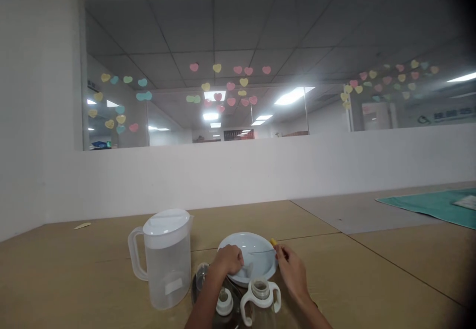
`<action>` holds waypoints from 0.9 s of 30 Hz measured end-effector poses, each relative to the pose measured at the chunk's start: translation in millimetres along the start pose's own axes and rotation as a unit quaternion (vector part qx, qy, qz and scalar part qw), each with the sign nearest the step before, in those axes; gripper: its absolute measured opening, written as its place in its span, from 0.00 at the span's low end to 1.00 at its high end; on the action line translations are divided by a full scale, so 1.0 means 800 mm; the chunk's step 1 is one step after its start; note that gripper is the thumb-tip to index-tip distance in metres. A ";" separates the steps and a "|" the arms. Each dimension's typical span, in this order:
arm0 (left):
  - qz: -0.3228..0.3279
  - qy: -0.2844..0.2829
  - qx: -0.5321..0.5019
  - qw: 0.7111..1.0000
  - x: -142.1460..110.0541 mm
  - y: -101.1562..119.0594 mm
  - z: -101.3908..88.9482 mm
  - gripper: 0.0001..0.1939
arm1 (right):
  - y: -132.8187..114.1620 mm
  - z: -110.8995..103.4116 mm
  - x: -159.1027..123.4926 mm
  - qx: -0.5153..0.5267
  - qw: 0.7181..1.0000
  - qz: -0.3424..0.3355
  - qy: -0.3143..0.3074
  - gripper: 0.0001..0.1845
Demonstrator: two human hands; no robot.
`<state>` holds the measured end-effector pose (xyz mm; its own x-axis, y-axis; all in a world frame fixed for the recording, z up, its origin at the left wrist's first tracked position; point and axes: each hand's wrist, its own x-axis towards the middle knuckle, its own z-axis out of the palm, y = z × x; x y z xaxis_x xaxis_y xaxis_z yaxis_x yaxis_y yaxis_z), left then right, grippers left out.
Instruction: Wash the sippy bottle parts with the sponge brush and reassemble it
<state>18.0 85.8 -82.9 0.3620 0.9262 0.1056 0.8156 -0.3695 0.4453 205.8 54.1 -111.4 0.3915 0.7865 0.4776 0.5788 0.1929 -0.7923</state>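
A white bowl (266,269) stands in front of me, with both hands over its rim. My left hand (229,259) is closed at the bowl's left side, on a small translucent piece (248,270) whose kind I cannot make out. In a pinch, my right hand (292,268) holds a thin wire-like tool with a yellow end (274,242); its shaft reaches left across the bowl. Nearer to me is an uncapped baby bottle (260,289) with white side handles. A bottle teat in a white collar (224,301) sits on a dark round tray (236,314), partly behind my left forearm.
Left of the bowl stands a lidded translucent pitcher (169,264). A clear dome-shaped cap (202,272) is between it and my left forearm. A teal cloth (439,205) lies at the far right. Behind the table (353,279) rises a white wall with a window.
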 end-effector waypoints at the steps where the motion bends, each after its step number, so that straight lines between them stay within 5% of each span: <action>1: 0.006 -0.005 -0.017 1.000 0.001 0.000 -0.001 0.12 | 0.001 0.001 -0.003 -0.030 1.000 -0.006 -0.001 0.24; 8: 0.077 0.055 -0.206 0.974 -0.016 0.023 -0.053 0.14 | 0.008 0.008 -0.013 -0.133 0.991 0.011 -0.032 0.23; 10: 0.120 0.036 -0.328 0.936 -0.032 0.038 -0.072 0.14 | 0.008 0.008 -0.013 -0.144 0.988 0.023 -0.040 0.24; 13: 0.178 -0.012 -0.378 0.908 -0.057 0.058 -0.088 0.18 | 0.007 0.009 -0.014 -0.152 0.987 0.026 -0.043 0.24; 18: 0.213 -0.113 -0.355 0.903 -0.079 0.075 -0.087 0.12 | 0.005 0.009 -0.019 -0.155 0.986 0.020 -0.056 0.24; 27: 0.195 -0.128 -0.335 0.913 -0.067 0.061 -0.078 0.07 | 0.005 0.010 -0.023 -0.143 0.987 0.021 -0.073 0.23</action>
<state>10.1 22.5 -11.8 0.7295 0.6541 0.2000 0.1733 -0.4597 0.8710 195.5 45.3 -126.3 0.3238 0.8704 0.3710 0.7506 0.0024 -0.6608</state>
